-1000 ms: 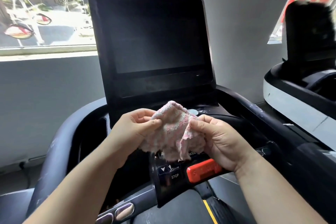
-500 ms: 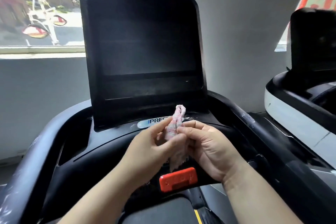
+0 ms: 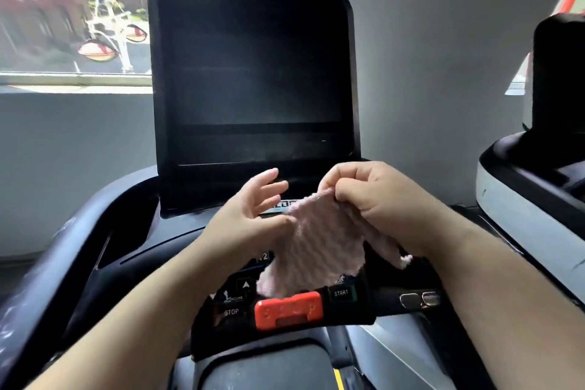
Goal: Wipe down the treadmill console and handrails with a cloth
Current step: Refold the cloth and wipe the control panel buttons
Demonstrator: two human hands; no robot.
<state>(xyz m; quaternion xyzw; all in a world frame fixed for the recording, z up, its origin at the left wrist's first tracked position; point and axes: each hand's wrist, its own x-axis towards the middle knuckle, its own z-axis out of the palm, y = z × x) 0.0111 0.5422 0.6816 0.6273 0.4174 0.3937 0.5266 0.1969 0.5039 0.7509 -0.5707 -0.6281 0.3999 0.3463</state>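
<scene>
A right hand (image 3: 380,206) pinches the top edge of a small pink terry cloth (image 3: 316,250) between thumb and curled fingers, so the cloth hangs down loosely from that pinch, spread open and slightly blurred. Just to the left of the pinch, the left hand (image 3: 250,215) is held with its fingers spread and straight, palm turned toward the cloth; its thumb lies at the cloth's left edge, and whether it actually nips the fabric cannot be told. Both forearms reach in from below the grip.

Directly beneath the hanging cloth sits a red safety clip (image 3: 288,310), which the cloth's lower edge just overlaps. A START button (image 3: 341,293) is just right of the clip and a STOP label (image 3: 231,312) just left of it.

Behind and above the grip rises the treadmill console (image 3: 253,73), a large dark, unlit screen tilted upright. A dark curved handrail (image 3: 47,279) sweeps down far left of the grip. Well to the right stands a second treadmill (image 3: 522,193). Up and left, a window (image 3: 63,9) shows a street.
</scene>
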